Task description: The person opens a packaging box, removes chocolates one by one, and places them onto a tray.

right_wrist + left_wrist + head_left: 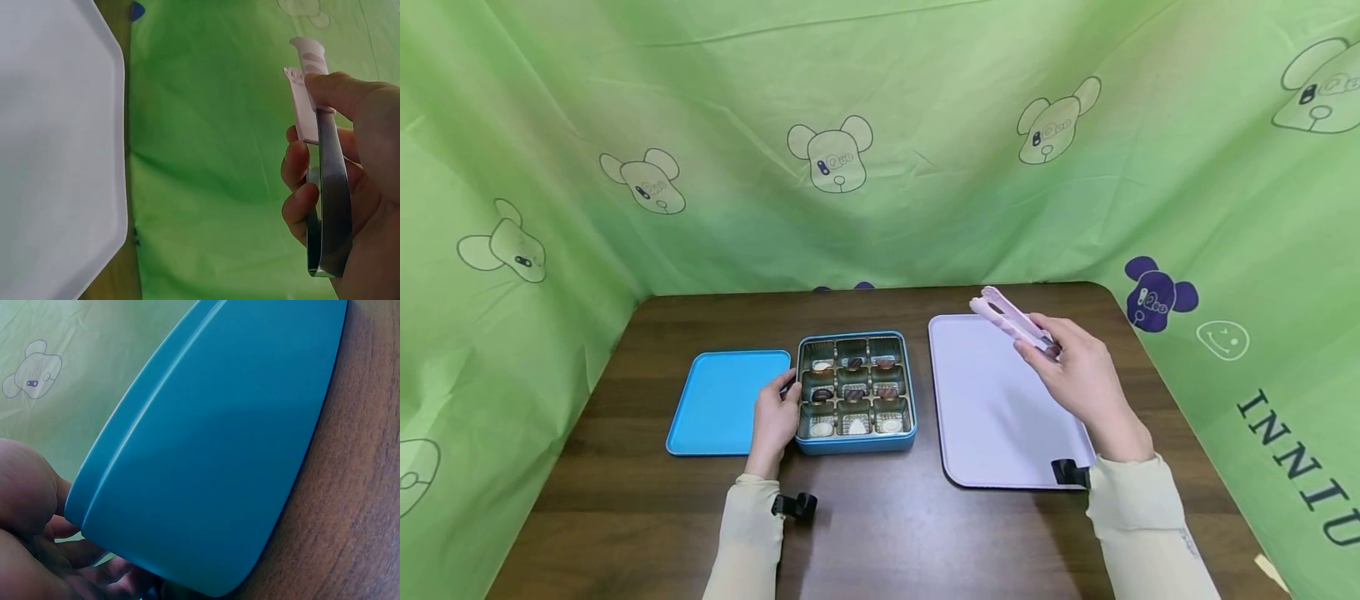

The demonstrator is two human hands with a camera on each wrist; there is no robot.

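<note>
A blue tin (855, 446) with a gold compartment insert stands mid-table, with dark, brown and white chocolates in it. My left hand (777, 417) rests against its left wall, fingers beside the rim. In the left wrist view the tin's blue side (206, 444) fills the middle, and my left hand's fingers (94, 553) lie at its corner, partly hidden behind it. My right hand (1078, 367) holds small metal tongs with pink tips (1003, 312) above the lavender tray (1000, 417). In the right wrist view, thumb and fingers wrap the tongs (331, 187), with nothing between the tips.
A flat blue lid (722, 404) lies on the brown wooden table (865, 525), left of the tin. A green curtain (925, 225) with mouse-like cartoon heads encloses the table's back and sides.
</note>
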